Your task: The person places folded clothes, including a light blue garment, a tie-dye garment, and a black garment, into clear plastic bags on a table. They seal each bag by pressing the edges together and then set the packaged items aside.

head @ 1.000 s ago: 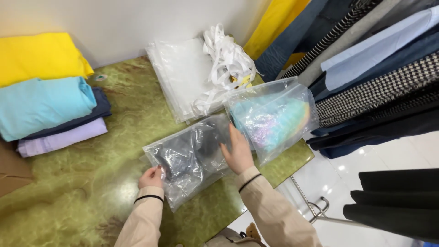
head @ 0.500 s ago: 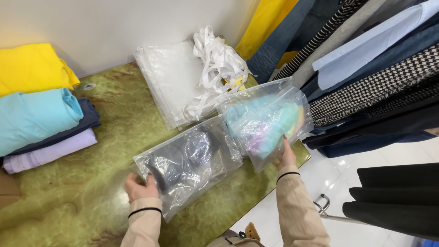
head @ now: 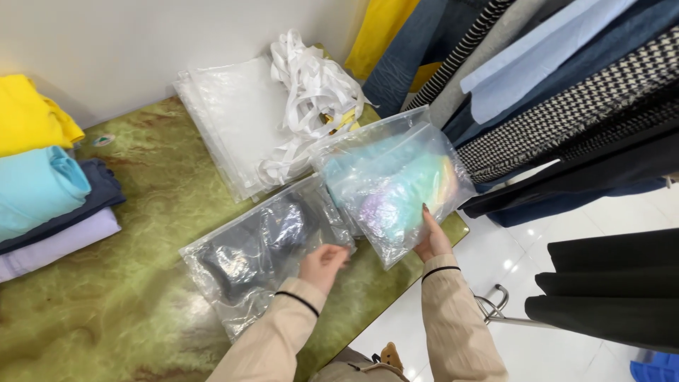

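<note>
Head view, only one on hand: your right hand point(head: 433, 240) was under the near corner of the clear bag w/ the pastel garment point(head: 396, 184), fingers point(head: 426, 216) curled up onto the film and holding it, so the bag sat tilted, most of it up and away from your fingertips, its far edge overlapping the bag w/ the dark garment point(head: 258, 247). Your left hand point(head: 322, 263) lay at the near right edge of that dark bag, fingers loosely bent; couldn't tell if they pinched the film or just rested on it. The dark bag lay flat on the green marbled table point(head: 127, 311), spreading left of your left fingers. Beyond both sets of fingers were a stack of empty clear bags point(head: 226, 127) w/ a bundle of white straps point(head: 311, 99) on top; far left of your fingers, folded clothes point(head: 42, 191) in yellow, light blue, navy, lilac; right of your right fingers, hanging garments point(head: 566, 106). Handling, as a judgement: both packs probably light, soft and floppy, film slick and crinkly, contents apt to slide inside. Not fragile. Best grip prob. at a corner or edge seam, thumb over and fingers under, or w/ a flat palm beneath the bulk so it didn't sag.
</note>
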